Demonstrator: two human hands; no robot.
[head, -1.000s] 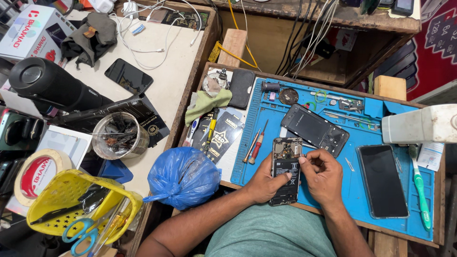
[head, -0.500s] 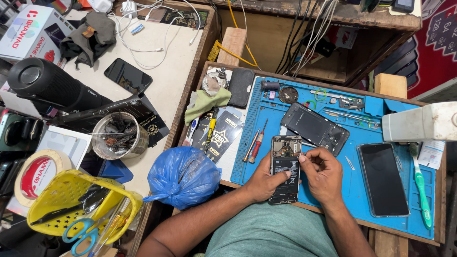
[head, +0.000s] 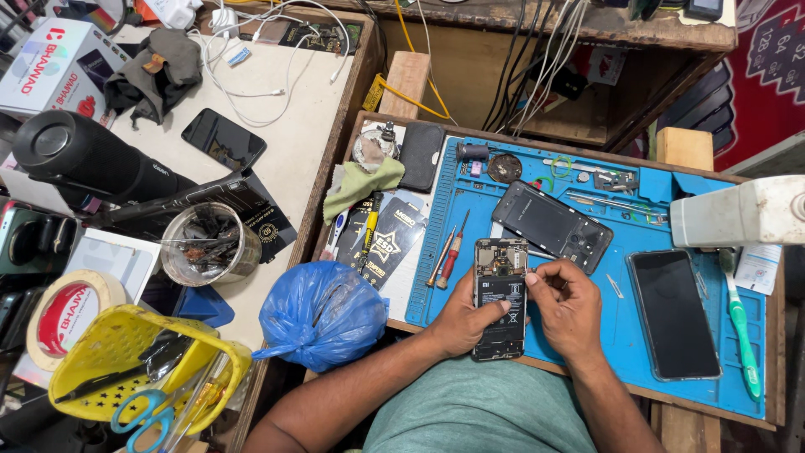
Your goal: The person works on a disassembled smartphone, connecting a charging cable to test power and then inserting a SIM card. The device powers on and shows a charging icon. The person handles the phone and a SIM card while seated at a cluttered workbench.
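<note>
Flat on the blue repair mat (head: 721, 352): opened phone (head: 500, 298), back removed, cradled loosely by left hand (head: 461, 319), thumb across the battery. Pinched fingertips of right hand (head: 568, 309) at its upper right edge; whether grasping anything, unclear. Just beside: red screwdrivers (head: 446, 258), black back cover (head: 552, 225), blue plastic bag (head: 323, 315).

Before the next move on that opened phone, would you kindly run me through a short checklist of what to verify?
1. Opened phone supported: ok, the left hand grips its lower edge over the blue mat.
2. Right hand placed: ok, fingertips sit at the phone's right edge.
3. Tool in the right hand: cannot tell, too small to see.
4. Screwdrivers within reach: ok, lying just left of the phone.
5. Removed back cover out of the way: ok, set apart above.
6. Loose screws accounted for: cannot tell.
</note>
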